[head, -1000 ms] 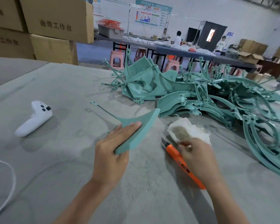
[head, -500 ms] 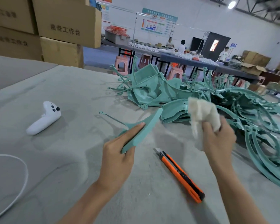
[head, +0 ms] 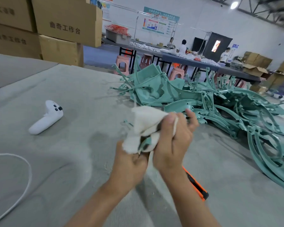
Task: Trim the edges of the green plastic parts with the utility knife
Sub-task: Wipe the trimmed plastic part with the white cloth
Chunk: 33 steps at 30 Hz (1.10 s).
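Right hand (head: 172, 145) brought one rag (head: 144, 123) onto one green part (head: 145, 142) (left hand (head: 129, 163) holds).

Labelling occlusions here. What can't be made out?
Head view throughout.
1. Green part: only a sliver shows; the white cloth in the right hand and the left hand gripping it cover the rest.
2. Utility knife: blade end hidden behind the right forearm.
3. White cable: cut off by the left edge.
4. Wall poster: text too small.
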Each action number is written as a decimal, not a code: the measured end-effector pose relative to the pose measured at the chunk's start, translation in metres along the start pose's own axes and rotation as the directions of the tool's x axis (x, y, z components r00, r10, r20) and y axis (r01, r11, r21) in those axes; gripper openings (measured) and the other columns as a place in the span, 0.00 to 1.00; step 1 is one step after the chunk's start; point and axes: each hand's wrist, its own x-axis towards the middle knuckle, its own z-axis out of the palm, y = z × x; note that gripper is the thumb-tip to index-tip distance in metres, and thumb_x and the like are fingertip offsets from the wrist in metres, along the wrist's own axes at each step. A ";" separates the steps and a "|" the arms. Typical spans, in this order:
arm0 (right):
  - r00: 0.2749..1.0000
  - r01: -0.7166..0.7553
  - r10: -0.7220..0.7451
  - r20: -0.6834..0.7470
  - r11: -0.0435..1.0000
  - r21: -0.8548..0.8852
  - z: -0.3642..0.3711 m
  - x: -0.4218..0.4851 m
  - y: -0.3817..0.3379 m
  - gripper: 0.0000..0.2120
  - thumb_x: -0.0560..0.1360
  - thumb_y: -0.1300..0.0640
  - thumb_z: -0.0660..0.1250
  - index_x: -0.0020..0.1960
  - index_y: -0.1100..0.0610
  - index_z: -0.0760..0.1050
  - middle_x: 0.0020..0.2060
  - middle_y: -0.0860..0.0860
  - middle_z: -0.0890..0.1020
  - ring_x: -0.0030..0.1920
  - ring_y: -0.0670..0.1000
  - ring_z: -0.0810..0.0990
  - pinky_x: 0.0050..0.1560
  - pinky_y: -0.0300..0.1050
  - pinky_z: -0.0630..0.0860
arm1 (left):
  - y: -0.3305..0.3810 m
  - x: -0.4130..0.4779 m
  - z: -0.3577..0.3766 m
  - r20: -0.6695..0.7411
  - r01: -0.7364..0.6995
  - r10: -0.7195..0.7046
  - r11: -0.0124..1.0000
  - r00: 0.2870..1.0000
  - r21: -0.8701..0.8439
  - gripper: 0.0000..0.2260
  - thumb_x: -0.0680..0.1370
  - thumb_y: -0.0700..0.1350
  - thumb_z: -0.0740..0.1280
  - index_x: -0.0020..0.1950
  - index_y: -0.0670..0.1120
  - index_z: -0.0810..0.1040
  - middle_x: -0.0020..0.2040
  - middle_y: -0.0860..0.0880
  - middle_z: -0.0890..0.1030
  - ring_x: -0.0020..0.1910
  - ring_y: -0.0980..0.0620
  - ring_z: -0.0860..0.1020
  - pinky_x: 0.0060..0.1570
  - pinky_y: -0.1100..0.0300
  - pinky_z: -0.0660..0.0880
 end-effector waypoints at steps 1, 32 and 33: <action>0.999 -0.010 0.010 -0.032 1.000 0.017 -0.001 0.007 0.010 0.17 0.85 0.54 0.53 0.37 0.48 0.64 0.31 0.37 0.66 0.32 0.41 0.67 0.63 0.52 0.63 | 0.002 0.000 0.000 -0.048 -0.097 0.094 0.993 0.994 -0.069 0.13 0.73 0.37 0.66 0.30 0.50 0.80 0.25 0.56 0.77 0.26 0.64 0.72 0.27 0.66 0.69; 0.873 -0.046 0.089 0.479 0.994 -0.101 -0.005 0.035 0.008 0.16 0.82 0.44 0.51 0.42 0.52 0.67 0.30 0.42 0.69 0.32 0.52 0.72 0.36 0.46 0.65 | 0.039 0.021 -0.044 -0.108 0.030 -0.312 0.408 0.944 -0.912 0.21 0.71 0.40 0.69 0.64 0.43 0.76 0.59 0.46 0.82 0.58 0.48 0.81 0.48 0.55 0.80; 0.871 -0.080 0.105 0.480 0.994 -0.072 -0.007 0.034 0.011 0.14 0.83 0.45 0.52 0.41 0.48 0.67 0.28 0.42 0.70 0.30 0.47 0.71 0.35 0.42 0.65 | 0.039 0.021 -0.046 -0.117 0.025 -0.315 0.415 0.942 -0.910 0.20 0.71 0.40 0.68 0.63 0.44 0.77 0.59 0.47 0.82 0.57 0.49 0.81 0.47 0.54 0.80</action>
